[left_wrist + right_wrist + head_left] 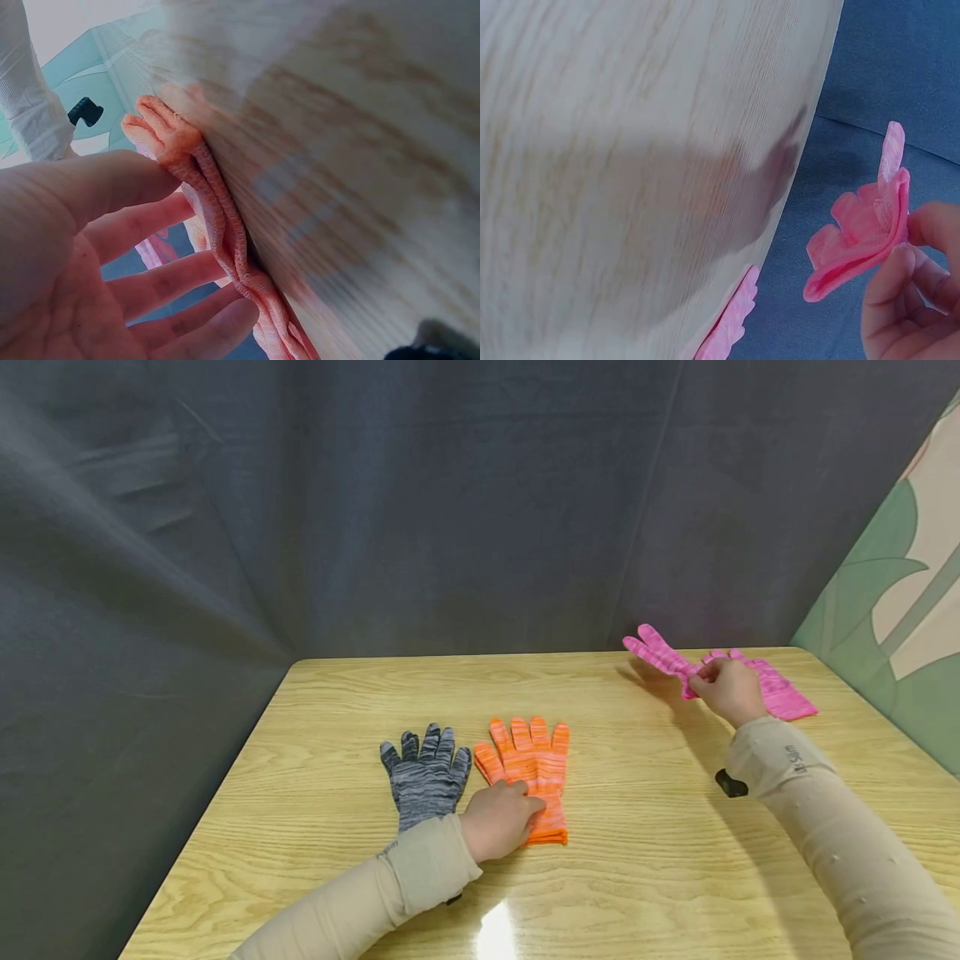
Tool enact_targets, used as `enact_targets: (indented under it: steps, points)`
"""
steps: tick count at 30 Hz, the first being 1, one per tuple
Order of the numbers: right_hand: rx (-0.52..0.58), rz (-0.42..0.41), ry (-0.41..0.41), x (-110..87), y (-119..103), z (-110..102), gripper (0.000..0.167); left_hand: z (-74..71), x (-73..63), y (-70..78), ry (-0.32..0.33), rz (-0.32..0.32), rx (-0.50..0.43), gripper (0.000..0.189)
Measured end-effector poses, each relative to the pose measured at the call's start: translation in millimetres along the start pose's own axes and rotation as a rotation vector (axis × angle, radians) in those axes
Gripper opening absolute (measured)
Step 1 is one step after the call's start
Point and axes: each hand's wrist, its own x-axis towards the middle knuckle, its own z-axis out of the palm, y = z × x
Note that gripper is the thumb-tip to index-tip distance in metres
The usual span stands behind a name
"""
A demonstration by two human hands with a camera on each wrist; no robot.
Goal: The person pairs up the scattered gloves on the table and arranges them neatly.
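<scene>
At the far right of the table, my right hand (729,690) pinches a pink knit glove (662,656) by its cuff, and the glove is lifted off the surface. The right wrist view shows thumb and fingers on the cuff of this pink glove (862,232). Another pink glove (780,689) lies flat beneath that hand. Nearer the middle, my left hand (498,820) rests on an orange glove (536,768). Its fingers are spread and touch the orange glove (217,202) in the left wrist view. Left of it lies a grey-black glove (427,781), its cuff hidden by my sleeve.
The light wood table (360,693) ends at a dark curtain (465,510) behind it and on the left. A wall with a green leaf pattern (885,585) stands along the right side. A bright reflection shows near the front edge.
</scene>
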Motion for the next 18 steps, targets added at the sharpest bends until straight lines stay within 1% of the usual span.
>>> enact_targets:
  steps: [9, 18]
  points:
    - [-0.017, -0.021, 0.016, -2.6, -0.6, -0.3, 0.021, -0.1, -0.3, -0.1, 0.003, 0.002, 0.000, 0.019]
    - [0.010, -0.013, 0.014, -4.9, -3.3, -2.4, 0.021, -1.3, -0.3, -0.6, -0.009, -0.005, -0.011, 0.020]
